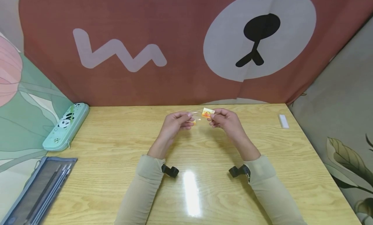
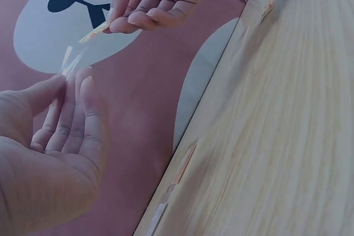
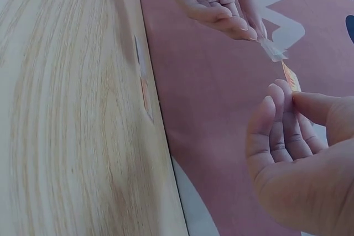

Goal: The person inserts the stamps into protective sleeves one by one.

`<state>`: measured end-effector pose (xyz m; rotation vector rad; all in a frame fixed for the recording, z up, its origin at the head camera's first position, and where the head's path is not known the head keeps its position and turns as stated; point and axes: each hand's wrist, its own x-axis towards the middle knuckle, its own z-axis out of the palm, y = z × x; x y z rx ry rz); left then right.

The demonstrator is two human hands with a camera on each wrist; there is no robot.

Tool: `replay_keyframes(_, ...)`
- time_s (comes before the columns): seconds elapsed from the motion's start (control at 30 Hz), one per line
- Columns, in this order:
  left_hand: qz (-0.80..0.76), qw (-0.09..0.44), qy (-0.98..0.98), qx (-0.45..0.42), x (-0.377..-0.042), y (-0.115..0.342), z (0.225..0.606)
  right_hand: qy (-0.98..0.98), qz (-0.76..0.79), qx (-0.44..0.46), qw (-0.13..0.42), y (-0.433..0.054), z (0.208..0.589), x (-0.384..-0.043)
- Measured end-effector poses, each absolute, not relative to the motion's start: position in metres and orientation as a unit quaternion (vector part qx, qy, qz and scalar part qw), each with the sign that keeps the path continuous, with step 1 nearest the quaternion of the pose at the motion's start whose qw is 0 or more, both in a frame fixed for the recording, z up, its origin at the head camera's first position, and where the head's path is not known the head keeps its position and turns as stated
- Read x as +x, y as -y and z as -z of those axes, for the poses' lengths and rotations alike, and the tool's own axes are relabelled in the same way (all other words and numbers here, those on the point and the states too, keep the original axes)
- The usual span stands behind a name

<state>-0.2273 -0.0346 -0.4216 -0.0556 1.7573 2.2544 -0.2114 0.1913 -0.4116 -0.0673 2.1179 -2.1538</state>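
Between thumb and fingertips, my left hand (image 1: 175, 122) pinches a small piece of clear plastic film (image 1: 196, 114). My right hand (image 1: 228, 120) pinches a small flat printed card (image 1: 208, 113), white with yellow and orange. The two hands face each other over the back of the table, the card close to the film's free end. In the right wrist view the film (image 3: 274, 50) hangs just above the card (image 3: 290, 77). A thin orange and white strip (image 3: 145, 95) lies near the table's back edge; my left hand covers most of it in the head view.
A mint pencil case (image 1: 67, 127) with a panda print lies at the back left of the wooden table (image 1: 116, 173). In front of it is a blue-edged mesh pouch (image 1: 43, 189) with slim sticks inside. A small white block (image 1: 283, 121) lies at the far right.
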Motion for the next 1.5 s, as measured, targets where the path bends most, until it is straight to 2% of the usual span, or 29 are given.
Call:
replay_keyframes(0.73,-0.769,0.125,-0.627,-0.018,-0.2260,0.0319,0.4227,-0.732,0.680,-0.032,0.032,-0.1876,0.4128,-0.2112)
replay_keyframes(1.03,-0.765,0.099,-0.637,-0.009,-0.2259,0.0319,0.4228,-0.758,0.649,-0.039,0.063,-0.1892,0.4135,-0.2127)
replay_keyframes(1.5,-0.752,0.083,-0.654,-0.005,-0.2256,0.0297,0.4223,-0.773,0.628,-0.050,0.076,-0.1940,0.4124,-0.2120)
